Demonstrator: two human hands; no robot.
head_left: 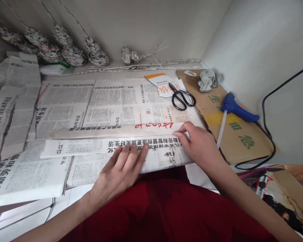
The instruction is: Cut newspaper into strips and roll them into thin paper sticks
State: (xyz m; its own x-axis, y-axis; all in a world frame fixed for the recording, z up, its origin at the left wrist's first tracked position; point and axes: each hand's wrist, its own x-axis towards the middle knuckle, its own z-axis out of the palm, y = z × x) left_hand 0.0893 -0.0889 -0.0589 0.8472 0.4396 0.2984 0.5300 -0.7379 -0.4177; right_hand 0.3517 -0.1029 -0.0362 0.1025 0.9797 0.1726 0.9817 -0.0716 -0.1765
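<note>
A long folded newspaper strip point(103, 132) with red handwriting lies crosswise in front of me. Its right end is pinched between the thumb and fingers of my right hand point(198, 141). Just nearer to me is a second newspaper strip point(86, 148) with large black print. My left hand point(127, 161) rests on it, fingers stretched out and lightly spread. Both strips lie over spread newspaper sheets point(108, 101). Black-handled scissors point(183, 97) lie beyond my right hand, their blades over a white and orange paper piece point(159, 84).
Several woven paper shapes point(72, 53) stand along the back wall, with thin paper rods point(141, 68) beside them. At right, a blue glue gun point(238, 109) and a crumpled grey cloth point(209, 80) lie on cardboard point(232, 134). Torn newspaper pieces point(22, 77) pile up at left.
</note>
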